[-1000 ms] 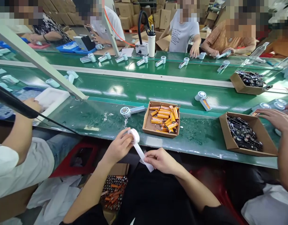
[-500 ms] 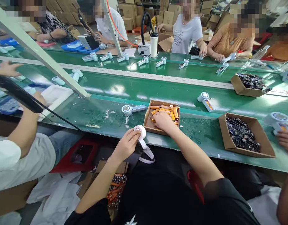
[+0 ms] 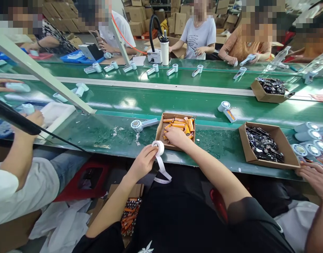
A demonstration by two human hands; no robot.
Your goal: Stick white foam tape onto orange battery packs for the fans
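My left hand pinches a roll of white tape by its side; a loose strip hangs from it in a curl. My right hand reaches into a shallow cardboard box of orange cylindrical batteries. Its fingers are bent together among the batteries, and the fingertips are partly hidden, so what they grip is unclear. Just left of the box lies a light-blue handheld fan with its handle pointing toward the box.
Right of me stands a cardboard box of dark small parts, beside stacked fan bodies and a co-worker's hand. Another fan with an orange battery rests on the green conveyor. A slanted metal post crosses the left side.
The view has shifted slightly. The tape roll has turned and its strip hangs more open. My right hand stays in the battery box. Stacked fan bodies now show at the right.
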